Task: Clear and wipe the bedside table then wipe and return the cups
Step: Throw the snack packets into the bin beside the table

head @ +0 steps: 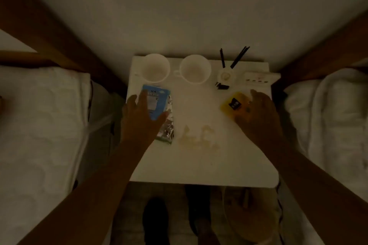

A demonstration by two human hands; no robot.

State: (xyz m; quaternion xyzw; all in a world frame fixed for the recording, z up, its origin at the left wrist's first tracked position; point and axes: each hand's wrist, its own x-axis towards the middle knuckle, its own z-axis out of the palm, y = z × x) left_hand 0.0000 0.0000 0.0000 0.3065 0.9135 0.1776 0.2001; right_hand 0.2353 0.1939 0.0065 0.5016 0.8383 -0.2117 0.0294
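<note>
The white bedside table (199, 165) stands between two beds in dim light. Two empty white cups (155, 67) (196, 68) sit at its back edge. My left hand (139, 115) lies with spread fingers on a blue packet (157, 101), which overlaps a silver foil wrapper (167, 131). My right hand (258, 115) reaches with loose fingers to the right edge of a yellow packet (232, 103); whether it touches is unclear. A brownish spill stain (197, 139) marks the tabletop between my hands.
A small white reed diffuser with black sticks (225, 75) and a white box-like device (258, 77) stand at the back right. White bedding lies on the left (39, 125) and right (328, 115). A tan bin (249, 215) and my feet (155, 219) are below the table's front edge.
</note>
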